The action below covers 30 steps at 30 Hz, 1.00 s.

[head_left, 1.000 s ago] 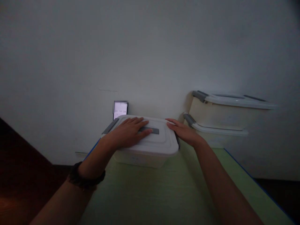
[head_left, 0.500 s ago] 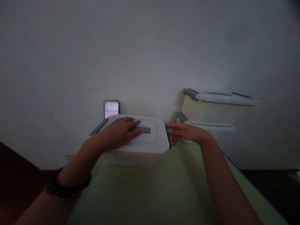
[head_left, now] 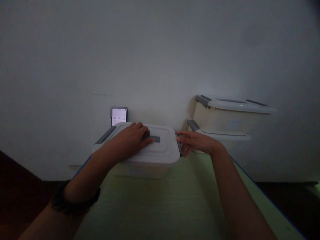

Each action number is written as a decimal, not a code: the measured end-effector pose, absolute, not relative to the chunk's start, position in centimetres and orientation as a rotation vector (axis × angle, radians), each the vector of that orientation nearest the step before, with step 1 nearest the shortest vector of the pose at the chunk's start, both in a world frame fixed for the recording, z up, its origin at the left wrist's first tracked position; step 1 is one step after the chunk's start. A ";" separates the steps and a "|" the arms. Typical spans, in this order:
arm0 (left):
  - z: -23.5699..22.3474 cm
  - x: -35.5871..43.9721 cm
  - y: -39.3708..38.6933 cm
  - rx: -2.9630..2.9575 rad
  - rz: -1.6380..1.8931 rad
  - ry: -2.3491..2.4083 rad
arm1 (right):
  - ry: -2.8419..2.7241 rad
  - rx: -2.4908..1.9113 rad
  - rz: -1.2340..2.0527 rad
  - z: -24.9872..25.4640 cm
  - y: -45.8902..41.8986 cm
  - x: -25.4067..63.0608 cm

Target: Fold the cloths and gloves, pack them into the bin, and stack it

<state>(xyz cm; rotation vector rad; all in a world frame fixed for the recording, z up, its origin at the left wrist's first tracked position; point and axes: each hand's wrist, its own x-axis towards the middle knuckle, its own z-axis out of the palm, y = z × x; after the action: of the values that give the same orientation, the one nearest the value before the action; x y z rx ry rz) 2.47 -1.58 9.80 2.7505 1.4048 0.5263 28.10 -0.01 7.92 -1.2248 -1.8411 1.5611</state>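
A storage box (head_left: 142,171) with a white lid (head_left: 163,155) stands on the green tabletop. My left hand (head_left: 131,140) rests on the lid, its fingers curled at the grey lid handle (head_left: 155,138) and the thumb along its near side. At the box's right end, the fingers of my right hand (head_left: 196,141) are bent around the dark grey latch (head_left: 179,148), partly covering it. Another grey latch (head_left: 105,135) on the left end slants outward from the lid, untouched.
Two similar lidded boxes are stacked at the back right, an upper box (head_left: 222,120) on a lower box (head_left: 231,141). A phone (head_left: 119,116) showing a timer leans against the wall (head_left: 160,60) behind the box. Blue edging (head_left: 265,196) borders the tabletop (head_left: 155,206) on the right.
My left fingers, stretched flat over the lid before, have curled in at the handle. My right hand has shifted slightly left, its fingers closer around the latch. The box stays in place.
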 end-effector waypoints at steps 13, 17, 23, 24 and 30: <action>9.8 3.6 -1.4 2.767 0.557 1.621 | -1.888 -1.188 1.540 8.3 0.0 27.7; 11.0 2.8 -1.6 2.626 1.086 1.825 | -1.868 -1.219 1.503 8.3 -0.1 27.5; 11.9 0.2 -1.3 2.762 0.811 1.567 | -1.898 -1.246 1.458 8.2 -0.1 27.5; 11.6 0.1 -1.2 2.790 0.691 1.522 | -1.905 -1.247 1.457 8.2 -0.1 27.5; 9.6 1.9 -1.0 2.765 0.536 1.653 | -1.926 -1.250 1.439 8.3 -0.1 27.5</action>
<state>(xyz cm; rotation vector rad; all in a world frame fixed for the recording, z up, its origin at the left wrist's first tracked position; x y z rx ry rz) 1.95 -0.97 9.57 2.7652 1.6531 0.5364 27.47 -0.14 8.32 -1.2502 -1.9264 1.4386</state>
